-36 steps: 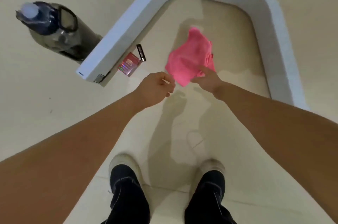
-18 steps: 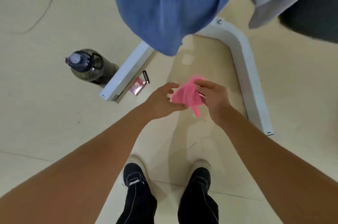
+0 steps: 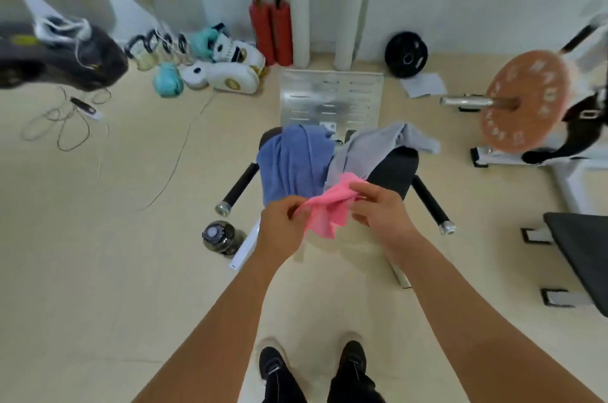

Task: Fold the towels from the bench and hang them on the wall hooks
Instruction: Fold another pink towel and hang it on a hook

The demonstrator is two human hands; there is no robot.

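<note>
A small pink towel (image 3: pixel 329 210) hangs crumpled between both hands in front of the bench. My left hand (image 3: pixel 283 226) pinches its left edge. My right hand (image 3: pixel 378 210) pinches its upper right corner. Behind them a blue towel (image 3: pixel 292 162) drapes over the front left of the black bench (image 3: pixel 394 169). A grey towel (image 3: pixel 371 147) lies across the bench's right side. No wall hooks are in view.
A dark water bottle (image 3: pixel 218 236) stands on the floor left of the bench's white frame (image 3: pixel 245 248). A barbell with a brown plate (image 3: pixel 523 103) is at the right, another black bench (image 3: pixel 582 258) at the right edge. Shoes, kettlebells and cables lie along the back left.
The pink towel came up off the floor into both hands. The view rose from the floor to the bench and the room.
</note>
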